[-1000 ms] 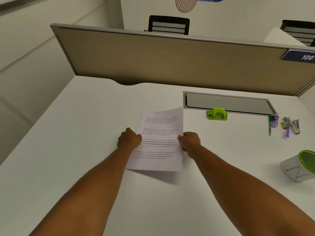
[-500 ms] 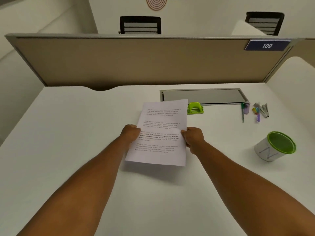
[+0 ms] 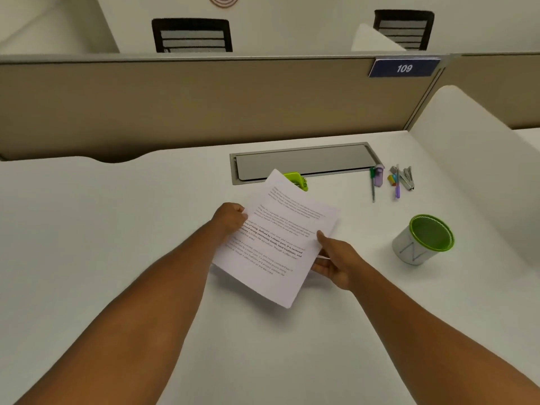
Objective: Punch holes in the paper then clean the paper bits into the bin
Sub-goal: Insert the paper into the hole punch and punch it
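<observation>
A printed white sheet of paper point(image 3: 277, 238) is lifted above the white desk point(image 3: 117, 229), turned so its far corner points away from me. My left hand point(image 3: 230, 217) grips its left edge. My right hand point(image 3: 336, 261) holds its right edge, thumb on top and fingers under it. A small lime-green hole punch point(image 3: 298, 180) stands just beyond the sheet, partly hidden by the far corner. A small white bin with a green rim point(image 3: 423, 239) stands upright to the right of my right hand.
A grey cable-tray lid point(image 3: 304, 162) is set into the desk behind the punch. Pens, a stapler and small coloured items point(image 3: 394, 179) lie at the back right. A tan partition point(image 3: 204, 103) closes the back, and a white divider point(image 3: 479, 159) the right side.
The sheet has been lifted off the desk and rotated clockwise. My right hand has slid lower along its right edge. The view has shifted, bringing the bin further in.
</observation>
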A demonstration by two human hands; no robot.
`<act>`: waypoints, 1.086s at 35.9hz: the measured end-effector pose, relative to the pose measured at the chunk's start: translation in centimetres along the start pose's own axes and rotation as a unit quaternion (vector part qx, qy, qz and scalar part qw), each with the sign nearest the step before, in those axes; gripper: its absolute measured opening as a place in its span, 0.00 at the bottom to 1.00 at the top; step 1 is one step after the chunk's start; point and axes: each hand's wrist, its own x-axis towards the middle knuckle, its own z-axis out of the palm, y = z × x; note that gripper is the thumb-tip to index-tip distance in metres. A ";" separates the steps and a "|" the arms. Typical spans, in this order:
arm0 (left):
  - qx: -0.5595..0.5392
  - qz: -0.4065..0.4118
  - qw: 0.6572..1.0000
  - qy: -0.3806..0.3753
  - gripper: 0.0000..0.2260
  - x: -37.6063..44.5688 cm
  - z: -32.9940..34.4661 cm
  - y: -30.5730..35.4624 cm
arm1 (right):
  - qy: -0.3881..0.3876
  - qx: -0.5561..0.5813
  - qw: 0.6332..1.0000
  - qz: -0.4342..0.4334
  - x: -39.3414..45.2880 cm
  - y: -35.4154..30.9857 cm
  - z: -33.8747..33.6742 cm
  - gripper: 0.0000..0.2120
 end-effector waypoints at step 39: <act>0.114 0.060 0.991 -0.020 0.10 8.5 2.1 4.3 | 0.177 0.174 0.964 -0.094 1.9 1.3 1.1 0.05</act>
